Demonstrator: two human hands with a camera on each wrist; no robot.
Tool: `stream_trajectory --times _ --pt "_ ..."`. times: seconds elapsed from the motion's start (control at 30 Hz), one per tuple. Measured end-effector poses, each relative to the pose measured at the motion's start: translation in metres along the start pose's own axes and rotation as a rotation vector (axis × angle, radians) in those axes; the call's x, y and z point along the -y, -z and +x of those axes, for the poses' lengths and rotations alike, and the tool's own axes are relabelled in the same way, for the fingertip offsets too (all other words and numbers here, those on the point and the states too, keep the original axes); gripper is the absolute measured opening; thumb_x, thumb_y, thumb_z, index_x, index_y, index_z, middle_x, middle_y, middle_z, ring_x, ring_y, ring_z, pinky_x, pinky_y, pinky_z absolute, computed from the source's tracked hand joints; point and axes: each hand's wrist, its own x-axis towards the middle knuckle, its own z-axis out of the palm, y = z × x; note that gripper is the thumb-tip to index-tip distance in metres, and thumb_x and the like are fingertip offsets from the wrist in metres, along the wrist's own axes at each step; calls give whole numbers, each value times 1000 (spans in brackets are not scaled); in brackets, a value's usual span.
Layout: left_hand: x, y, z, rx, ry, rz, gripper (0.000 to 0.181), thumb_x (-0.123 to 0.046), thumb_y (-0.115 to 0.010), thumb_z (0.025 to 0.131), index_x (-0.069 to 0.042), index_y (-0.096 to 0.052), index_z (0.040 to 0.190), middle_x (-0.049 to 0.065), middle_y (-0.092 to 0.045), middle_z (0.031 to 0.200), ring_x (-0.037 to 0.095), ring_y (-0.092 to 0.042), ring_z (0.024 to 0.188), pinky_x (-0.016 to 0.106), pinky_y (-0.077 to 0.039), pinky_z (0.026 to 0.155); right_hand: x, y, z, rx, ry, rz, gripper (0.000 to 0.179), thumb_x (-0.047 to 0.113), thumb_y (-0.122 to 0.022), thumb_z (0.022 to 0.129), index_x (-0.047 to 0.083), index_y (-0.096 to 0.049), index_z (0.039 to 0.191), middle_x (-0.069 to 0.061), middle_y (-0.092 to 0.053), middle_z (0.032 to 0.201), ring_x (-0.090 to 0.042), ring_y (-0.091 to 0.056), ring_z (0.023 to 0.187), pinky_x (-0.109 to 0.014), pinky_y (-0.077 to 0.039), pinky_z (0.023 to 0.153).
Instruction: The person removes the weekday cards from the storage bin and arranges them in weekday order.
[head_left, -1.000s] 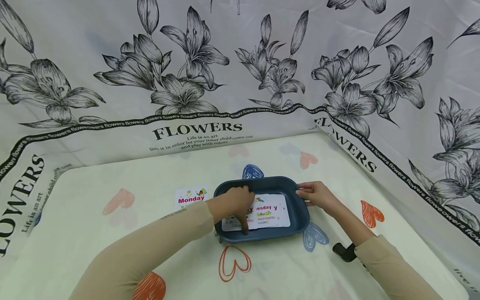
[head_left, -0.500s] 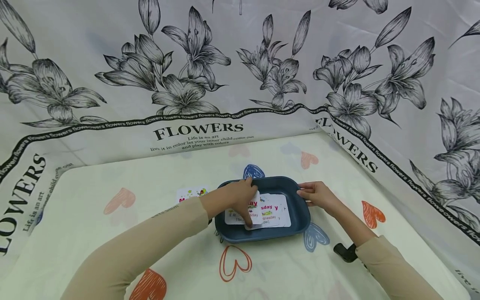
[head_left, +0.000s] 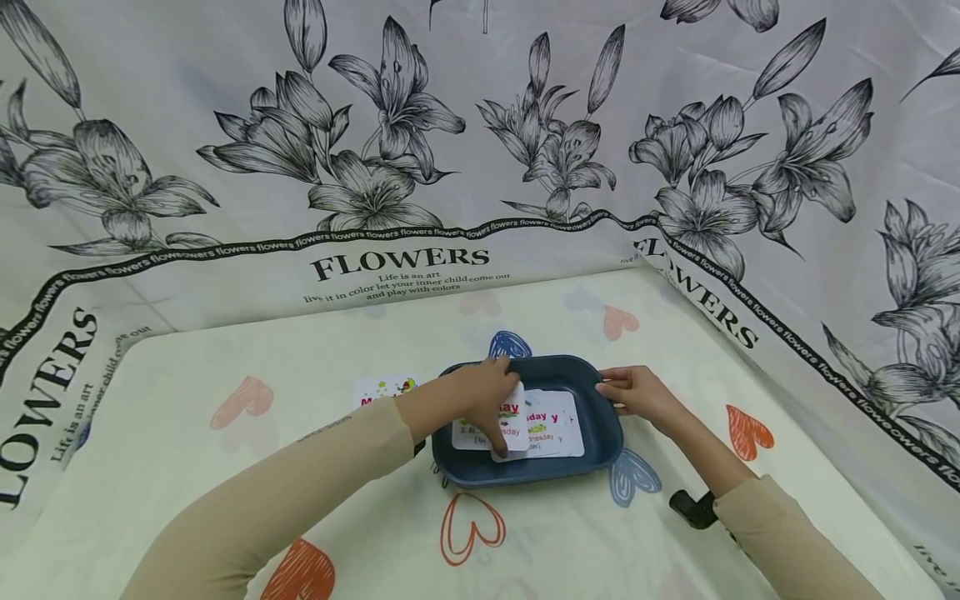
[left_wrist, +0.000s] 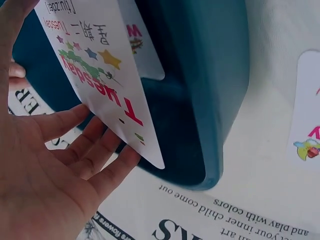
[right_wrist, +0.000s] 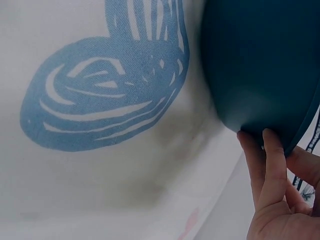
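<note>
My left hand (head_left: 487,396) is over the left half of a dark blue oval tray (head_left: 604,433). Between its thumb and fingers it holds a white Tuesday flashcard (left_wrist: 95,70) by opposite edges, and the left wrist view shows this card tilted above the tray floor. Several more weekday flashcards (head_left: 561,425) lie overlapping in the tray, partly hidden by the hand and the held card. At the tray's right end, my right hand (head_left: 637,392) pinches the rim, thumb on one side and fingers (right_wrist: 274,165) against the outer wall.
A Monday flashcard (head_left: 375,388) lies on the table left of the tray, partly covered by my left forearm. The white tablecloth (head_left: 360,517) has printed hearts. A flower-printed curtain (head_left: 420,192) stands behind and along the right side.
My left hand has closed on the Tuesday flashcard and raised it off the other cards, shifting slightly right. My right hand stays at the tray rim.
</note>
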Motion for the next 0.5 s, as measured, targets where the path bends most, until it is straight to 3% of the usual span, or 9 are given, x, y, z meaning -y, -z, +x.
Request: stream_trajectory --times 0.27,0.5 --pt "8 6 -8 -47 -32 -2 108 -67 -77 49 -11 -43 135 8 -44 126 20 -41 111 37 -44 94 -1 0 -3 8 2 3 46 14 -54 93 -14 -43 128 -28 -55 120 -32 -60 104 -35 -53 77" --pt "26 5 -25 -72 -60 -43 105 -61 -80 51 -15 -42 137 7 -43 128 19 -41 109 35 -43 95 -3 -2 -5 8 5 12 45 14 -54 93 -13 -44 128 -28 -56 119 -32 -60 104 -35 -53 76"
